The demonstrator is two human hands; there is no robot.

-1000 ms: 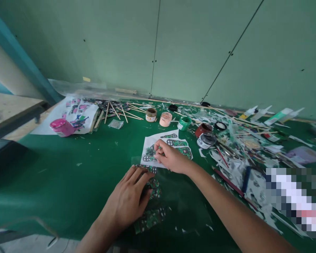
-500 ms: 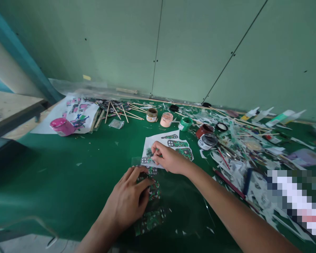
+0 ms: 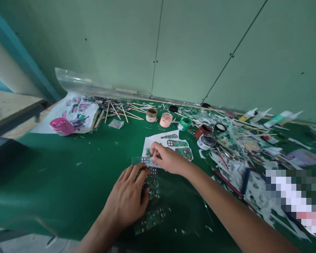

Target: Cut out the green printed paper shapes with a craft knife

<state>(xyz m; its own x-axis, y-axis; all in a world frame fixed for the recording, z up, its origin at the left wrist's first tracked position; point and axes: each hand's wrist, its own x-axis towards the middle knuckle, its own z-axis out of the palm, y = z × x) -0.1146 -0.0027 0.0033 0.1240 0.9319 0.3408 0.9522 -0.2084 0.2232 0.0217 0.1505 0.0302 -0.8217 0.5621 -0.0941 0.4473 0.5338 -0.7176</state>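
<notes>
My left hand [image 3: 129, 196] lies with fingers outstretched on a clear plastic sheet [image 3: 179, 196] that bears camouflage-coloured painted pieces [image 3: 150, 219]. Beyond its fingertips, my right hand [image 3: 164, 157] is closed in a pinch over the near left part of a white paper [image 3: 152, 140]. What the right fingers pinch is too small to make out. Printed or painted camouflage shapes [image 3: 183, 152] show on the paper. The sheet's far edge overlaps the paper's near edge, and both hands partly cover the pieces there.
Behind the paper stand open paint jars: brown [image 3: 151, 115], peach [image 3: 166, 119], green [image 3: 184, 124] and dark red [image 3: 204, 131]. A pink jar [image 3: 61, 126] sits at left, near thin wooden sticks [image 3: 123, 113]. Scraps [image 3: 260, 182] and glue bottles [image 3: 277, 118] crowd the right side.
My left hand has shifted slightly, with its thumb drawn back from the painted pieces. The right hand has barely moved. At the back left, a clear plastic sheet has curled higher against the wall.
</notes>
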